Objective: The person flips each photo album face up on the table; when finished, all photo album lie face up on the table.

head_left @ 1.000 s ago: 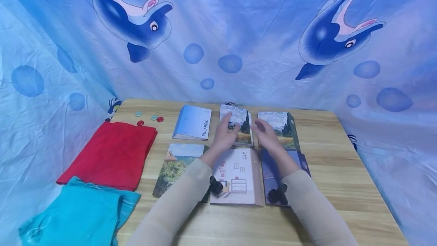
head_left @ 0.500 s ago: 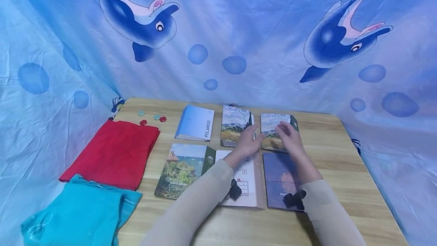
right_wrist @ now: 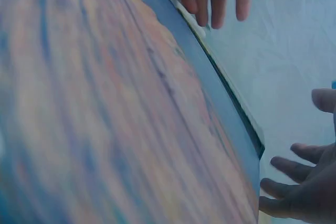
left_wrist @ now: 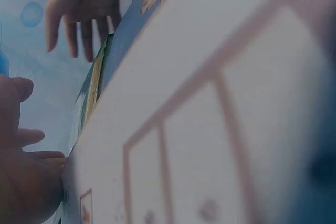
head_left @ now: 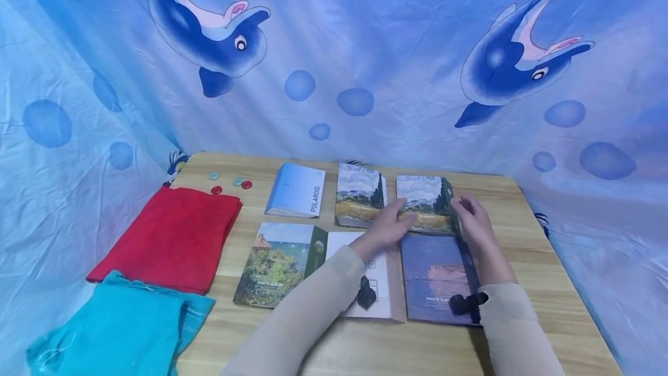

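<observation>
Six album-like books lie in two rows on the table. My left hand point(head_left: 387, 226) has its fingers spread at the left side of the far-right landscape album point(head_left: 421, 199). At that album's right side is my right hand point(head_left: 476, 225), fingers loosely bent. In the left wrist view, the fingers of my left hand point(left_wrist: 29, 171) reach past a white cover with line drawings point(left_wrist: 157, 129). The right wrist view has my right hand point(right_wrist: 307, 182) with fingers apart, beside the purple photo album point(right_wrist: 131, 103). Neither hand grips anything.
Left of the landscape album sits a similar album point(head_left: 357, 196), then a blue Polaroid album point(head_left: 296, 189). A green photo album point(head_left: 276, 260) lies nearer. Red cloth point(head_left: 167, 237), turquoise cloth point(head_left: 120, 324) and several small discs point(head_left: 246, 184) are at left.
Both hands have moved right, from the middle landscape album to the two sides of the right one. The albums stay about where they were.
</observation>
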{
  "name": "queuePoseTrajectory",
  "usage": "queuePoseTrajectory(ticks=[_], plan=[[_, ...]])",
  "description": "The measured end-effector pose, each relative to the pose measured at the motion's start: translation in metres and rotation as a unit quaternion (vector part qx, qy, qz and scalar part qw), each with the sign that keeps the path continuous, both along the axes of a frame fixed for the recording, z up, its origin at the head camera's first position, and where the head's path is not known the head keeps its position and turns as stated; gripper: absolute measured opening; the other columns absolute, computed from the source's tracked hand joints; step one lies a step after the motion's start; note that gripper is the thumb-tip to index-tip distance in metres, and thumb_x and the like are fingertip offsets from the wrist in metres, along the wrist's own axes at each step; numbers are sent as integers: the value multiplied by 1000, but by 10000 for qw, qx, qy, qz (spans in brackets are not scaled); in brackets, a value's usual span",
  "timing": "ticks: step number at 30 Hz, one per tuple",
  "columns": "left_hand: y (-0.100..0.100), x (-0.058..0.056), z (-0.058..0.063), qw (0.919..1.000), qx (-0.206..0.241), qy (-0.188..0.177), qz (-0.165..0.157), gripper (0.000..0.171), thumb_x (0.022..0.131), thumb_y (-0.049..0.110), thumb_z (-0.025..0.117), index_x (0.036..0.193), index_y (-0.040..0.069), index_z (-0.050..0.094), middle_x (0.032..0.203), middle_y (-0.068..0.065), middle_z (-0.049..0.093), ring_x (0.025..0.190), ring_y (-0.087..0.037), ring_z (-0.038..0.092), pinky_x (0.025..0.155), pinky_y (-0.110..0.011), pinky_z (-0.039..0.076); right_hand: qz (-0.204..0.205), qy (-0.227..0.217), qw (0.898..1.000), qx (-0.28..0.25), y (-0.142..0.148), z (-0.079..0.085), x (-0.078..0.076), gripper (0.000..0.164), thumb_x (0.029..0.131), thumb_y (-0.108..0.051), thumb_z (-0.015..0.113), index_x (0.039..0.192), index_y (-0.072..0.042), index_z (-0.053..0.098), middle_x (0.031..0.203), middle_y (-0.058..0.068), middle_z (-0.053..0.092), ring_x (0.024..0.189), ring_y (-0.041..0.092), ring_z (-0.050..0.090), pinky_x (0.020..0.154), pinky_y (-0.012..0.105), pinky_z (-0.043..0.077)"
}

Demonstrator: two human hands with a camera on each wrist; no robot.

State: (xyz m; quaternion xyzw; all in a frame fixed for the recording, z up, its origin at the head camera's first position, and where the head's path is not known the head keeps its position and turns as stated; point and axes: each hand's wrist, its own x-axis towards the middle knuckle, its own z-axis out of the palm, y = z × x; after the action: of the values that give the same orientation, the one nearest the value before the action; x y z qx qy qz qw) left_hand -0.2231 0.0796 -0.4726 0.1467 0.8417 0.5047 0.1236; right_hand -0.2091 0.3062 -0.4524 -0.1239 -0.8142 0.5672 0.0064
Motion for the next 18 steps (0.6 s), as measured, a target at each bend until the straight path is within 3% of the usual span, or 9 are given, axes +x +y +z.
queuePoseTrajectory(ticks=[7,12,15,18], plan=[[7,-2,0,9993,250,-258,-45,65,104,50,48,157,14,38,161,-4,37,149,-25,32,121,-44,28,256,-610,9961,-583,13,-8,4,83,105,-48,47,161,-1,8,166,26,10,151,43,15,123,53,20],[10,-6,0,9995,182,-243,-69,66,106,53,41,157,12,38,162,-7,34,150,-27,29,122,-44,24,168,-607,9955,-705,12,-7,4,80,106,-45,47,161,1,12,165,25,15,151,40,19,123,50,20],[11,-8,0,9990,205,-402,-49,63,107,48,41,157,10,37,164,-9,32,150,-27,28,123,-44,24,6,-587,9938,-942,11,-8,3,74,107,-36,45,162,-2,9,164,27,19,150,39,24,122,50,23],[11,-11,0,9975,426,-562,80,54,106,32,45,155,7,41,162,-11,35,131,-28,51,113,-46,39,-223,-625,9913,-1139,8,-9,0,68,108,-23,41,163,-6,5,162,28,22,145,39,32,119,50,30]])
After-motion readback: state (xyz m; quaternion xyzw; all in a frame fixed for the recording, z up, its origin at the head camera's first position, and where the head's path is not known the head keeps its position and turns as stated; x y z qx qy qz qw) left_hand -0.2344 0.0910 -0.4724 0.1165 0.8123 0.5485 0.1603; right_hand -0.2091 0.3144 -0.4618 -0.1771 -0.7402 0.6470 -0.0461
